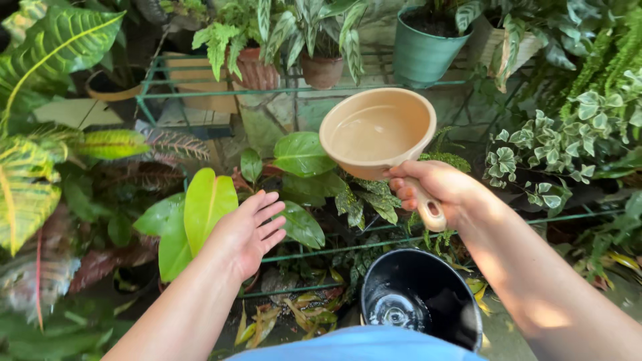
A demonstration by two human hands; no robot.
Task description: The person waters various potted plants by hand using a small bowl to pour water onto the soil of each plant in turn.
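Beige plastic forms the dipper point(376, 132), a round scoop with a short handle, which is held up over the plants in the head view. Its handle is gripped by the right hand point(433, 190), whose fingers point(404, 194) are curled tightly round it, so that the end of the handle is seen poking out below the fist. The bowl of the dipper is kept roughly level, and clear water is seen inside it.

The left hand point(249, 230) is held open, with the fingers spread a little and the palm turned inward. Nothing is grasped by it. It is raised just beside a broad yellow-green leaf point(208, 202), though whether the leaf is touched cannot be told.

A black bucket point(421, 297) is seen low in the middle, below the right forearm, with a little water glinting at its bottom. The dipper is held well above it and apart from it.

Behind the dipper, a green metal rack point(221, 92) is seen, on which potted plants are stood: a terracotta pot point(322, 70) with striped leaves and a ribbed teal pot point(424, 53) to its right. A variegated ivy point(545, 157) is spread at the right, and large striped yellow-green leaves point(27, 180) are seen at the left edge. A strip of light blue cloth point(361, 347) is visible at the bottom edge.
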